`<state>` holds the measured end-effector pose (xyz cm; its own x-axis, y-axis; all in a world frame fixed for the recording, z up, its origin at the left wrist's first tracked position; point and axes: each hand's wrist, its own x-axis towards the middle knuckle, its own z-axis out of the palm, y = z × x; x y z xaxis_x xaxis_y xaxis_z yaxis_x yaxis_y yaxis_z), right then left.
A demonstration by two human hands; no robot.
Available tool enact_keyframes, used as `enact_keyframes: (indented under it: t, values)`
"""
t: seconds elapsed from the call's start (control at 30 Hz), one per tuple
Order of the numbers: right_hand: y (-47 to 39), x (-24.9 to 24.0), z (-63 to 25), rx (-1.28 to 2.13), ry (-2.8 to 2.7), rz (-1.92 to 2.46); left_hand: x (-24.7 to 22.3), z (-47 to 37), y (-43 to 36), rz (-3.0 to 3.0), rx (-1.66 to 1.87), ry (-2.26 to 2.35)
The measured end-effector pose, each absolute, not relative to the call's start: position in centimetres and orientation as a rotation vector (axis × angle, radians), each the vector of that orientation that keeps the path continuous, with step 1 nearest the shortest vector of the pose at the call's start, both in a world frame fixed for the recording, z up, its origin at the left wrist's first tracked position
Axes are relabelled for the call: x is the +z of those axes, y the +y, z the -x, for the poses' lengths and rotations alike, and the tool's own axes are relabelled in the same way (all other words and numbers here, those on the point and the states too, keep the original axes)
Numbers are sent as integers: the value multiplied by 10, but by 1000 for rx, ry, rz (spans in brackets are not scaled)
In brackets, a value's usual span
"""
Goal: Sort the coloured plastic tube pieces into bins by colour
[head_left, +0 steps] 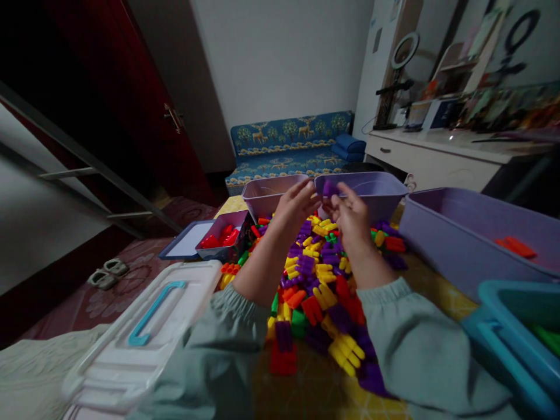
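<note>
Both of my arms reach forward over a heap of plastic building blocks (324, 273) in purple, yellow, red, orange and green. At the fingertips of my right hand (352, 214) is a purple building block (330, 188), slightly blurred, in front of the purple bin (380, 189). My left hand (296, 203) is open, with its fingers stretched toward the right hand and nothing visible in them. Behind the left hand stands a pinkish bin (262, 195).
At right are a lavender bin (446, 245) with orange blocks and a teal bin (494, 315) with green ones. A small box (205, 252) at left holds red blocks. A white lid with a blue handle (175, 315) lies nearer. Beyond stands a blue patterned sofa (284, 157).
</note>
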<state>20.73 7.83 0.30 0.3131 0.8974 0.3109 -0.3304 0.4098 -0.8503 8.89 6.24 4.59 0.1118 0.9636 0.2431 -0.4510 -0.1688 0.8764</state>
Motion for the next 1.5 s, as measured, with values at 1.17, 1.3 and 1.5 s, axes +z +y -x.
enact_keyframes:
  t: [1.17, 1.3, 1.5]
  values:
    - [23, -7, -203, 387, -2397, 1698, -65, -45, 26, -2311, 1056, 1681]
    - [14, 1, -200, 397, -2560, 1708, -66, -44, 26, -2176, 1198, 1670]
    - [6, 1, -190, 311, -2653, 1707, -67, -40, 28, -1809, 1570, 1502]
